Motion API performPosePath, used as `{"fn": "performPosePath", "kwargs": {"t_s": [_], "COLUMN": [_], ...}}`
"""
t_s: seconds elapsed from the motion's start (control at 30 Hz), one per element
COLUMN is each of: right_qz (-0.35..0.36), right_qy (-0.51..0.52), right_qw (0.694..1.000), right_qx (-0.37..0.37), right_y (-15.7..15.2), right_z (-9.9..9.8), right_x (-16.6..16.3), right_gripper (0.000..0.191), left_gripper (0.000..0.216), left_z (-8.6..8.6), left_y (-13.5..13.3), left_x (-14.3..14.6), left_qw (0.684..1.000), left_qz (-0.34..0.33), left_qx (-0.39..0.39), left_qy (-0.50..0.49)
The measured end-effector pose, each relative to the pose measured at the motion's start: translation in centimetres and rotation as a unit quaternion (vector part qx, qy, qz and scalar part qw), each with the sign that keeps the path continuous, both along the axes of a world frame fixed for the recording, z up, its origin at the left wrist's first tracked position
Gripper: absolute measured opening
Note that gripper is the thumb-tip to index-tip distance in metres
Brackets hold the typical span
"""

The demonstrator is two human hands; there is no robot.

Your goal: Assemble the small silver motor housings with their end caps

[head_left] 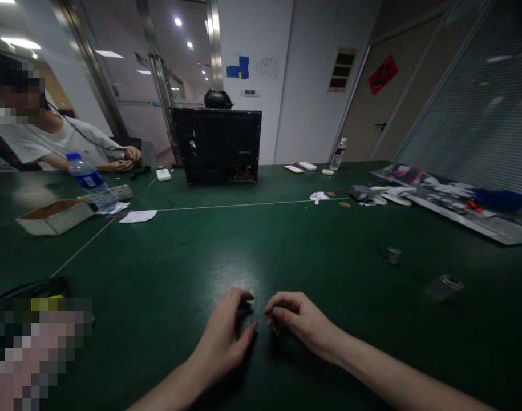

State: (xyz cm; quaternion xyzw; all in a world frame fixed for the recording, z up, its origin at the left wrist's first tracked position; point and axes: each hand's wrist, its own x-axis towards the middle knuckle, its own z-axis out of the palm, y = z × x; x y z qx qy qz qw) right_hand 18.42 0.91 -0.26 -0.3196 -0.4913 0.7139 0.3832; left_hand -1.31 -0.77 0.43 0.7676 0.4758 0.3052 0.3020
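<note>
Both of my hands rest close together on the dark green table (pixel 261 251) near its front edge. My left hand (pixel 224 337) has its fingers curled down around a small dark thing that I cannot make out. My right hand (pixel 297 319) is curled too, with its fingertips pinched toward the left hand; whatever it holds is hidden. The two hands are almost touching at the fingertips.
A black open-backed machine (pixel 220 145) stands at the table's far middle. Another person (pixel 51 140) sits at the far left beside a water bottle (pixel 92 182) and a cardboard box (pixel 55 216). Two small rolls (pixel 444 283) lie at right, below scattered parts (pixel 436 197).
</note>
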Motion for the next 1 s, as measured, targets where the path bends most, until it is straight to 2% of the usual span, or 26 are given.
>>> {"fn": "performPosePath", "kwargs": {"t_s": [0.13,0.33,0.43,0.5,0.53,0.57,0.6,0.63,0.67,0.77,0.87,0.93,1.0], "right_qz": [-0.001,0.022,0.019,0.007,-0.012,-0.045,-0.096,-0.152,-0.190,-0.299,-0.384,-0.403,-0.404], "right_qy": [0.081,0.098,0.025,-0.105,-0.200,-0.304,-0.410,-0.510,-0.547,-0.617,-0.670,-0.691,-0.699], "right_qw": [0.993,0.992,0.999,0.991,0.968,0.925,0.861,0.784,0.752,0.680,0.612,0.588,0.582], "right_qx": [-0.081,-0.082,-0.024,0.083,0.154,0.225,0.285,0.321,0.314,0.260,0.169,0.120,0.097], "right_y": [0.0,0.2,1.0,2.4,3.2,4.2,5.3,6.3,7.3,9.0,8.9,8.5,8.3], "right_z": [-0.2,-0.5,-0.2,0.5,1.0,1.5,2.0,2.5,2.9,3.7,3.6,3.0,2.2], "right_x": [0.1,0.3,0.6,1.8,2.9,4.3,6.0,8.0,10.3,17.5,23.7,26.4,28.1], "right_gripper": [0.030,0.030,0.029,0.025,0.021,0.018,0.015,0.014,0.013,0.019,0.025,0.024,0.023], "left_gripper": [0.028,0.028,0.029,0.030,0.030,0.030,0.030,0.030,0.030,0.030,0.031,0.031,0.031], "left_z": [0.1,0.2,0.2,0.1,0.1,0.0,-0.1,-0.2,-0.3,-0.6,-0.6,-0.6,-0.5], "left_y": [0.0,0.1,0.1,0.1,0.2,0.2,0.2,0.2,0.1,0.1,0.1,0.1,0.1], "left_x": [0.0,0.1,0.0,0.0,-0.1,-0.2,-0.2,-0.3,-0.3,-0.5,-0.5,-0.5,-0.4], "left_qw": [1.000,1.000,1.000,1.000,1.000,1.000,1.000,1.000,1.000,1.000,1.000,1.000,1.000], "left_qz": [-0.002,-0.006,-0.004,-0.005,-0.006,-0.007,-0.008,-0.009,-0.009,-0.012,-0.018,-0.017,-0.016], "left_qx": [0.008,0.004,0.000,-0.004,-0.006,-0.007,-0.007,-0.005,-0.003,0.005,0.005,0.005,0.007], "left_qy": [0.000,0.008,0.015,0.014,0.012,0.008,0.005,0.003,0.001,0.002,0.010,0.015,0.018]}}
